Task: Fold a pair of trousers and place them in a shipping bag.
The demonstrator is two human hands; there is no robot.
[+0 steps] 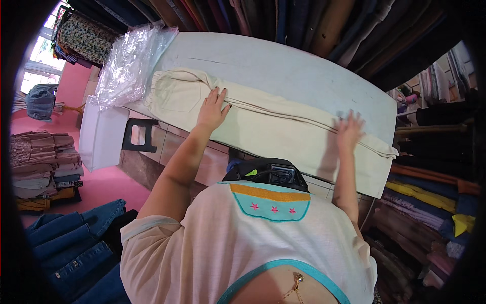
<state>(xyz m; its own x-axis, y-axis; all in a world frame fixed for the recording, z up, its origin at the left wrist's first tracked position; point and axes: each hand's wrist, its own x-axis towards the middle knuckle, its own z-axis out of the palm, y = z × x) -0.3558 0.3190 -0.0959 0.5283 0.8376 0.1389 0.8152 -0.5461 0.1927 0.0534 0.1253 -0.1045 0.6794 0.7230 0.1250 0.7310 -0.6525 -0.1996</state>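
Cream trousers [273, 125] lie lengthwise along the white table [265, 57], one leg over the other, their elastic waistband at the left and the hems at the right. Part of the cloth hangs over the near edge. My left hand [213, 108] rests flat on them beside the patch pocket, fingers a little apart. Over the lower leg is my right hand [349, 129], fingers spread and blurred; whether it touches the cloth I cannot tell. Neither hand grips anything.
Clear plastic bags [127, 64] are piled on the table's left end. Below them stand a white plastic container [102, 133] and a black stool [140, 135]. Hanging garments [296, 22] line the far side. Folded clothes [421, 197] fill shelves at the right; jeans [79, 247] lie at the lower left.
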